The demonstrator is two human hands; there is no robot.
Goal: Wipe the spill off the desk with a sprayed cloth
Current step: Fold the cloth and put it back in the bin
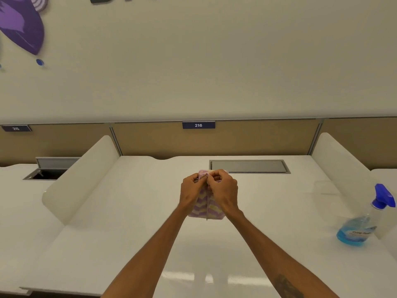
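The white desk [107, 244] carries a spray bottle [363, 220] at right. Left hand [191, 190] and right hand [225, 190], touching, pinch the folded cloth [205, 206].

Head-worn view looks forward and down over the desk [129, 222].

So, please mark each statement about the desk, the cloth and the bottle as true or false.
1. Both hands hold the cloth. True: the left hand and right hand pinch its top edge.
2. The spray bottle lies on its side. False: it stands upright on the desk, at the right.
3. The bottle holds blue liquid. True.
4. The cloth is plain white. False: it has purple and pale zigzag stripes.
5. The sign behind the desk reads 216. True.
6. The right hand grips the bottle. False: the bottle stands apart, untouched.
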